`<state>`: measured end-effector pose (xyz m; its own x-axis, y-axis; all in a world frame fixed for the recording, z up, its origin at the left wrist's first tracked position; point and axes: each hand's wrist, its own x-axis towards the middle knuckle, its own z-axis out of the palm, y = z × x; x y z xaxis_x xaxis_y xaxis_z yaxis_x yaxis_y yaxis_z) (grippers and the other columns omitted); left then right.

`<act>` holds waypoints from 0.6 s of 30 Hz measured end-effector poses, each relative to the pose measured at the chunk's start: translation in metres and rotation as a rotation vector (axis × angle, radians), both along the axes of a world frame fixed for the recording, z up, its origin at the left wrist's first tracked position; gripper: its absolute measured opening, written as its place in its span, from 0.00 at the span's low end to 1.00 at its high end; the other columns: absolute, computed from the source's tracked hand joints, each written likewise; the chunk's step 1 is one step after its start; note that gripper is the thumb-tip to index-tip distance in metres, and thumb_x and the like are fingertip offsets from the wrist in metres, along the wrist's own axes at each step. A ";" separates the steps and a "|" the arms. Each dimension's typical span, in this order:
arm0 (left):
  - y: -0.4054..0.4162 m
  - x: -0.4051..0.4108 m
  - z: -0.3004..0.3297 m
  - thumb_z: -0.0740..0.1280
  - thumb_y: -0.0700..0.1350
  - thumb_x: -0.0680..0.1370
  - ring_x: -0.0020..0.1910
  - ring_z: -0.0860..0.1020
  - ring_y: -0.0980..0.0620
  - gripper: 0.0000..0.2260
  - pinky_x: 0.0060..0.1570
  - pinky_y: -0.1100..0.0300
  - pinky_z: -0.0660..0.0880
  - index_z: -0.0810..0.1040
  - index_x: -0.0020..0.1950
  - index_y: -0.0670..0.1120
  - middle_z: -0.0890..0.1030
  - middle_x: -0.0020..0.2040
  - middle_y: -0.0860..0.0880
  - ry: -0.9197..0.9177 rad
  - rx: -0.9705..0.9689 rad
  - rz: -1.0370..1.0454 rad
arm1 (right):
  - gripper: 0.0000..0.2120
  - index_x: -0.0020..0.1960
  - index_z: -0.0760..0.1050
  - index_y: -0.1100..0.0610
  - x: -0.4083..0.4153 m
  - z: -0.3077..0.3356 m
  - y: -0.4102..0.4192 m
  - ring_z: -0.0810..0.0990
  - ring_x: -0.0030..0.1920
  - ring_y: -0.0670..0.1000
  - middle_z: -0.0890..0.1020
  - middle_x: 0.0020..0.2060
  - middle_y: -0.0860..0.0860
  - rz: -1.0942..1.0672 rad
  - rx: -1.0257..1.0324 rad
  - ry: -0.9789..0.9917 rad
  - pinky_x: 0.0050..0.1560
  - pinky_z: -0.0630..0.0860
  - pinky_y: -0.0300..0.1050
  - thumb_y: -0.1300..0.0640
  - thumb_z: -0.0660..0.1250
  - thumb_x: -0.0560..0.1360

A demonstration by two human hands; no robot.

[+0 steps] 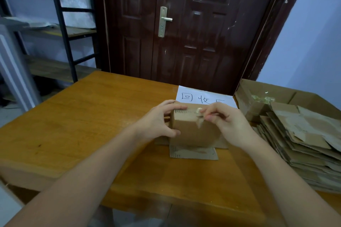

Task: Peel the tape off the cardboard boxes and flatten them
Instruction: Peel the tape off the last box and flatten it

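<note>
Left hand (158, 123) grips the small brown cardboard box (191, 131) at 9 o'clock; right hand (227, 121) pinches clear tape (198, 111) on its top edge.

I count two bare hands, the left hand (158, 121) and the right hand (227, 123), one small brown cardboard box (191, 132), one stack of flattened brown cardboard sheets (302, 145), one large open brown cardboard carton (306, 97), one white handwritten paper sheet (203, 96), one orange-brown wooden table (88, 120).

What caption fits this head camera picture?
Left hand steadies a small cardboard box while right hand peels its tape.
</note>
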<state>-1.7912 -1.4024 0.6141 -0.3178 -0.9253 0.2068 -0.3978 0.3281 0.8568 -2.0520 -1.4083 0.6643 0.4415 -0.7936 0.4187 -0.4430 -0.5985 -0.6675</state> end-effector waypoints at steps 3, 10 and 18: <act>0.001 -0.005 0.000 0.79 0.39 0.72 0.73 0.68 0.53 0.35 0.63 0.64 0.77 0.72 0.73 0.63 0.61 0.75 0.61 -0.028 -0.014 -0.010 | 0.07 0.46 0.82 0.48 0.012 0.002 -0.003 0.85 0.47 0.47 0.86 0.42 0.45 -0.123 -0.007 -0.084 0.55 0.81 0.54 0.60 0.71 0.78; 0.011 -0.016 0.000 0.76 0.46 0.71 0.75 0.64 0.55 0.36 0.67 0.55 0.75 0.66 0.75 0.64 0.53 0.78 0.67 -0.155 -0.058 0.085 | 0.05 0.53 0.78 0.49 0.030 0.014 -0.011 0.79 0.43 0.48 0.80 0.41 0.45 -0.143 -0.301 0.331 0.49 0.78 0.51 0.56 0.70 0.79; 0.024 -0.046 0.001 0.65 0.62 0.82 0.72 0.59 0.65 0.23 0.63 0.68 0.59 0.68 0.76 0.58 0.57 0.80 0.59 -0.083 -0.119 0.285 | 0.13 0.63 0.80 0.48 0.035 0.016 -0.005 0.67 0.63 0.50 0.71 0.58 0.48 -0.123 0.014 0.495 0.67 0.66 0.48 0.49 0.61 0.83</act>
<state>-1.8375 -1.3782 0.6156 -0.0693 -0.9503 0.3036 -0.5547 0.2897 0.7800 -2.0166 -1.4132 0.6806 0.4870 -0.8564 0.1715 -0.7749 -0.5143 -0.3675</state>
